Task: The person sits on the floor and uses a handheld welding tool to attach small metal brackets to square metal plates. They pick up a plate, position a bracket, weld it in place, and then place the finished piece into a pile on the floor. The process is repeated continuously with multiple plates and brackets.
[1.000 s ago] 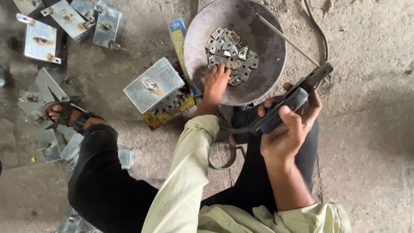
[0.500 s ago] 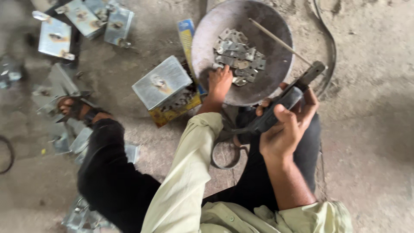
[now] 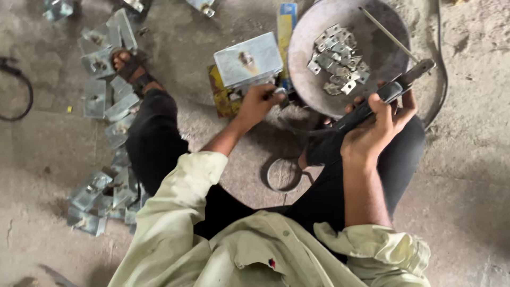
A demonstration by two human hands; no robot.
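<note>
My left hand (image 3: 259,102) is pinched on a small metal plate (image 3: 280,91) beside the pan's near-left rim, just below a box-shaped metal bracket (image 3: 248,59). My right hand (image 3: 378,126) grips a black welding holder (image 3: 394,87) with a thin rod (image 3: 388,35) that reaches over the round metal pan (image 3: 308,32). Several small metal plates (image 3: 339,58) lie heaped in the pan. I sit on the floor, my knees on either side.
A yellow box (image 3: 220,96) lies under the bracket, with a blue-and-yellow packet (image 3: 286,21) behind. Several more brackets (image 3: 98,101) are strewn at left around my sandalled foot (image 3: 127,64). A metal ring (image 3: 284,174) lies between my legs. A cable (image 3: 442,79) curves past the pan.
My left hand has come out of the pan with a small plate and moved left to the bracket. My right hand and the holder have held their place.
</note>
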